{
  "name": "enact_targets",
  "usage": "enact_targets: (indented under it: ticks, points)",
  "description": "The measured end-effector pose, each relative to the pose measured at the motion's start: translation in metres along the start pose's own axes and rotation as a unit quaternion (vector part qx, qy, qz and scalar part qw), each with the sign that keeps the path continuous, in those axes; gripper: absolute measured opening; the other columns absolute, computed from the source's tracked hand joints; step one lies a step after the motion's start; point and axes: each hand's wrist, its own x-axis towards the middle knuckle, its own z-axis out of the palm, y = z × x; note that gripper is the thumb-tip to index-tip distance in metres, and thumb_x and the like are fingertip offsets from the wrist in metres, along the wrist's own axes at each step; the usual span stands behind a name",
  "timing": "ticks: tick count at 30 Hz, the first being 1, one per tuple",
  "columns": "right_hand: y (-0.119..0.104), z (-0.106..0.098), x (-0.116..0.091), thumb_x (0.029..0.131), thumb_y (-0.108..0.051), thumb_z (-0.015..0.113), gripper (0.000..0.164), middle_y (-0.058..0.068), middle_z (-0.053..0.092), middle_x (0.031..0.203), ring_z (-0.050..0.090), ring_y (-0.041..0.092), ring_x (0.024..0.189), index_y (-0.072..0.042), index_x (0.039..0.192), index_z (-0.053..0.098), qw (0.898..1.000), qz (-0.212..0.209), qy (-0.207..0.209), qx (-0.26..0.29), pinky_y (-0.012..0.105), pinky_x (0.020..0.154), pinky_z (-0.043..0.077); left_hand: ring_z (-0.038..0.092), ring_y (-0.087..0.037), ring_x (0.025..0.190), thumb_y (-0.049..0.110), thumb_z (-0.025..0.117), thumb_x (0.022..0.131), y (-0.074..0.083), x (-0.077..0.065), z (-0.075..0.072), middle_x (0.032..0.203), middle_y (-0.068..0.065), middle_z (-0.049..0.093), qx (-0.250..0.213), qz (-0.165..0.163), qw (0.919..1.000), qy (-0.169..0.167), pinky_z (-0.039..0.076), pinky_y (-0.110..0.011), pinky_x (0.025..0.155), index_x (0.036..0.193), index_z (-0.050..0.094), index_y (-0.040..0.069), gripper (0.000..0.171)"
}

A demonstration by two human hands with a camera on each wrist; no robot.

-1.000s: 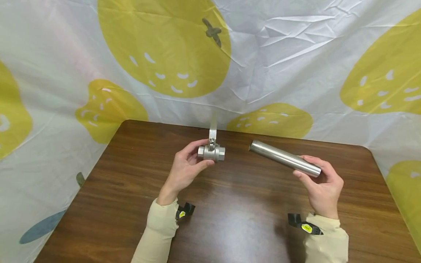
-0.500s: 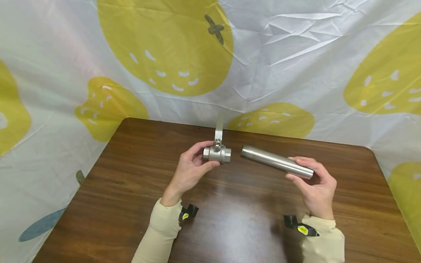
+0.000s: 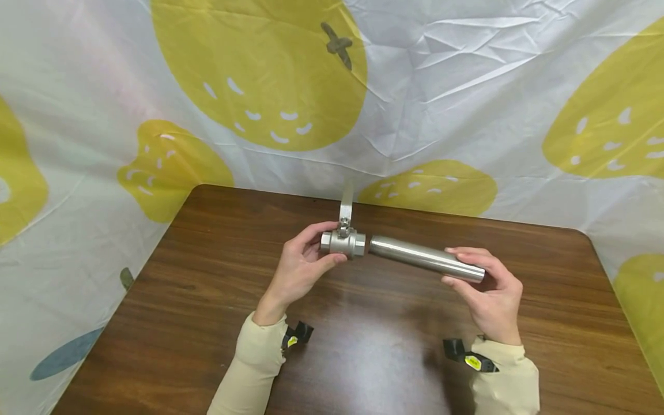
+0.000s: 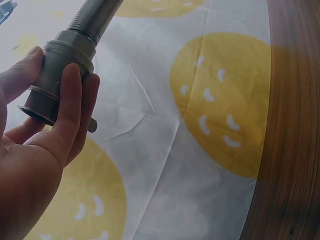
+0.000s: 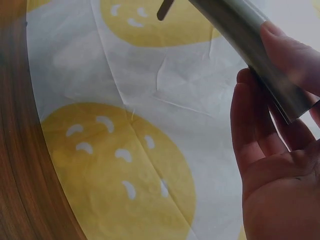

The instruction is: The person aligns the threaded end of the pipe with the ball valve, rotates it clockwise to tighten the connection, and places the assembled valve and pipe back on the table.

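My left hand (image 3: 298,271) grips a silver ball valve (image 3: 340,244) round its body, thumb in front and fingers behind. The valve's flat lever handle (image 3: 346,206) points away toward the back of the table. In the right hand (image 3: 495,297), pinched near its outer end, is a shiny steel pipe (image 3: 425,258) that slopes down to the right. Its threaded end lies right at the valve's right hex opening. The left wrist view shows the pipe's thread (image 4: 82,25) in line with the valve's hex end (image 4: 75,42). In the right wrist view, fingers and thumb wrap the pipe's plain end (image 5: 285,95).
Both hands are above a brown wood-grain table (image 3: 207,242) with rounded far corners. A white cloth (image 3: 290,167) with yellow fruit prints hangs behind it and along the sides. Black wrist straps (image 3: 482,362) sit over the beige sleeves (image 3: 259,351).
The pipe has moved left in the right hand, closing the gap to the valve, and slopes less. The left hand with the valve shifted slightly right, then stayed put.
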Motion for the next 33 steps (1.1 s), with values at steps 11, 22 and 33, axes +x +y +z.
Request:
enact_targets:
  ticks: [11,22,33]
  points:
    - [-0.0014,0.0026,0.0005,0.053,0.032,0.065,0.043,0.025,0.061,0.099,0.061,0.030,0.096,0.018,0.092,0.054,1.000,0.003,-0.015,-0.010,0.024,0.073,0.052,0.056,-0.019,0.094,0.003,0.071,0.073,0.0017,-0.0001,0.0014,0.110,-0.019,0.054,-0.003,-0.002,1.0000,-0.001,0.052,-0.024,0.077,0.121,0.050,0.002,0.052]
    - [-0.0028,0.0043,0.0017,0.054,0.031,0.065,0.043,0.025,0.062,0.099,0.060,0.029,0.095,0.018,0.093,0.055,1.000,0.000,-0.020,-0.014,0.024,0.074,0.052,0.056,-0.019,0.093,-0.004,0.069,0.072,0.0033,-0.0002,0.0015,0.108,-0.018,0.054,0.001,0.002,1.0000,-0.005,0.051,-0.022,0.074,0.120,0.050,0.002,0.052]
    - [-0.0050,0.0052,0.0016,0.054,0.031,0.066,0.042,0.025,0.062,0.099,0.061,0.028,0.095,0.018,0.093,0.056,1.000,0.002,-0.022,-0.015,0.024,0.074,0.052,0.056,-0.018,0.092,-0.009,0.067,0.073,0.0058,-0.0006,0.0027,0.109,-0.019,0.053,0.001,-0.010,0.9999,-0.008,0.051,-0.023,0.075,0.120,0.049,0.001,0.052]
